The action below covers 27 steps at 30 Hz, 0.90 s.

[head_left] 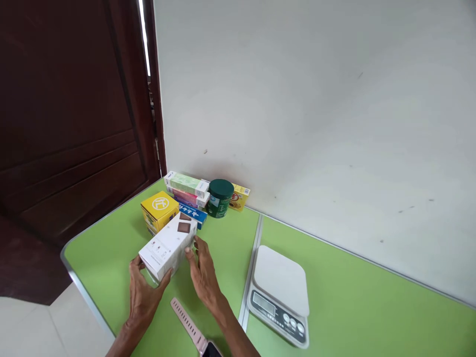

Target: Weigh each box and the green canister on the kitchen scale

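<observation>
A white box (169, 246) with brown squares printed at its far end is between my two hands, tilted over the table. My left hand (143, 292) grips its near end, thumb on the right side and fingers round the left. On the box's right side, toward the far end, my right hand (204, 272) has its thumb and fingertips against it. Just behind the box are a yellow box (159, 208) and a blue box (193, 214) with white lettering, the latter partly hidden. Below my hands lies a watch with a pink strap (188, 322), cut off by the frame's lower edge.
A green canister (219, 198) stands by the wall, with a flat yellow pack (240, 197) behind it. Left of it, a pale green box (186, 183) lies on a pink one (189, 197). A white kitchen scale (280, 282) sits right of the green table's (230, 253) metal seam.
</observation>
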Available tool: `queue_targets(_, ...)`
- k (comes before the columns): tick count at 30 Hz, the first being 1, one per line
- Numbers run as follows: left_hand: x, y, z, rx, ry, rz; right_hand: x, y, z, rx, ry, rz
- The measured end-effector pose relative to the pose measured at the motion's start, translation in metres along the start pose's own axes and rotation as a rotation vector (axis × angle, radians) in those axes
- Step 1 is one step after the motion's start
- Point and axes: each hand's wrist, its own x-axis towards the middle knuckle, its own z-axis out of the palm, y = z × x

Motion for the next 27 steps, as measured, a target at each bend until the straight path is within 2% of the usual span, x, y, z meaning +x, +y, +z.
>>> queue_targets(5, 0.017, 0.014, 0.015, 0.079, -0.031, 0.016, 0.004, -0.009, 0.012, 0.039, -0.009, -0.008)
queue_targets(10, 0.027, 0.022, 0.028, 0.146, -0.003, 0.071, 0.01, -0.009, 0.0, 0.047, -0.046, -0.007)
queue_targets(16, 0.028, 0.019, 0.031, 0.147, -0.015, 0.084, -0.009, -0.013, -0.012, 0.026, -0.083, 0.009)
queue_targets(18, 0.029, 0.019, 0.03, 0.144, -0.03, 0.087, -0.02, -0.019, -0.023, 0.0, -0.07, 0.004)
queue_targets(21, 0.028, 0.019, 0.025, 0.12, -0.047, 0.145, -0.042, -0.026, -0.052, -0.063, -0.007, -0.002)
queue_targets(24, 0.019, 0.021, 0.013, 0.103, -0.022, 0.222, -0.074, -0.024, -0.085, -0.123, 0.15, 0.023)
queue_targets(27, 0.004, 0.026, 0.001, 0.047, -0.006, 0.232, -0.11, -0.013, -0.101, -0.121, 0.301, 0.086)
